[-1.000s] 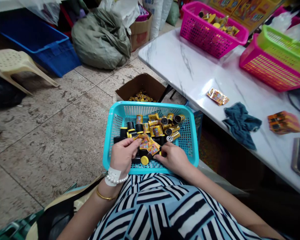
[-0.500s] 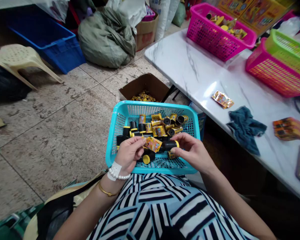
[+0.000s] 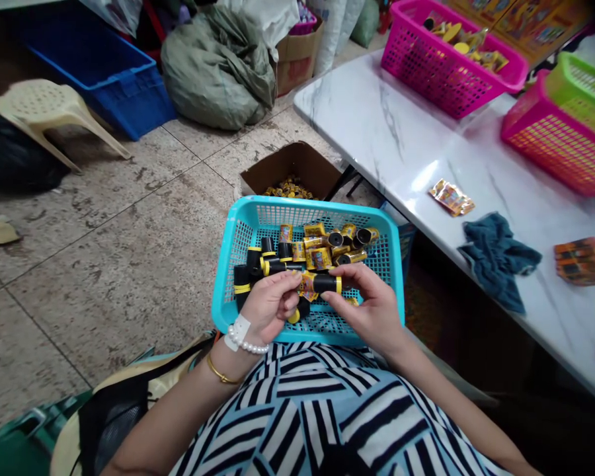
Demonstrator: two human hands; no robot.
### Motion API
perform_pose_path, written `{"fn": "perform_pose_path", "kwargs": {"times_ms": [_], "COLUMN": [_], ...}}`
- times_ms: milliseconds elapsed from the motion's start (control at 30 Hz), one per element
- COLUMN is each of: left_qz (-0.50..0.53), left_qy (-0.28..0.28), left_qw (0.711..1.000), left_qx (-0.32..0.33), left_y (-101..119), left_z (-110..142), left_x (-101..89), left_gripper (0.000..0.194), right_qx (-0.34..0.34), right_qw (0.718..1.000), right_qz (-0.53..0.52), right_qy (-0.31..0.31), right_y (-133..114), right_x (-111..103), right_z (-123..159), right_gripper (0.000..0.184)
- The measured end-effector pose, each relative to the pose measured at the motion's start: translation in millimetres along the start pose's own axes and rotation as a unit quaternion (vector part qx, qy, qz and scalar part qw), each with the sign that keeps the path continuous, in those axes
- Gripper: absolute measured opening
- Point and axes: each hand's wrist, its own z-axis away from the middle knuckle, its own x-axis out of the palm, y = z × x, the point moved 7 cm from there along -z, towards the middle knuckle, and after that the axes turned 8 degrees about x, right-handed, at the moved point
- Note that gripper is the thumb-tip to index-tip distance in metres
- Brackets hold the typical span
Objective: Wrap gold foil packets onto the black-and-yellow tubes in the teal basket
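Note:
A turquoise basket (image 3: 228,291) rests on my lap and holds several small black and yellow tubes (image 3: 270,258) and printed orange wrappers. Over its near half, my right hand (image 3: 371,311) pinches a black tube with a yellow band (image 3: 326,283), held sideways. My left hand (image 3: 270,305) is closed on an orange printed wrapper (image 3: 307,283) that touches the tube's left end. The two hands meet just above the pile.
A marble-topped table (image 3: 401,152) stands to the right with pink baskets (image 3: 441,66), a green basket (image 3: 582,89), a teal cloth (image 3: 498,254), a wrapper (image 3: 451,197) and orange packs (image 3: 582,261). On the floor sit a cardboard box (image 3: 292,172), a blue crate (image 3: 104,86), a beige stool (image 3: 44,109) and a grey sack (image 3: 218,66).
My right hand picked a black tube out of the basket and brought it to the wrapper in my left hand. Both hands lifted slightly and closed together.

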Motion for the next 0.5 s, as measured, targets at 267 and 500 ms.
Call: {"fn": "perform_pose_path", "kwargs": {"times_ms": [267, 500], "left_qz": [-0.008, -0.049], "left_qy": [0.006, 0.016], "left_qw": [0.999, 0.997], "left_qx": [0.031, 0.055], "left_y": [2, 4], "left_z": [0, 6], "left_x": [-1.2, -8.7], "left_gripper": [0.038, 0.039], "right_qx": [-0.032, 0.014], "right_qw": [0.999, 0.988], "right_qz": [-0.01, -0.131], "right_qy": [-0.025, -0.085], "right_y": [-6, 12], "right_x": [9, 18], "right_z": [1, -2], "right_gripper": [0.026, 0.033]}}
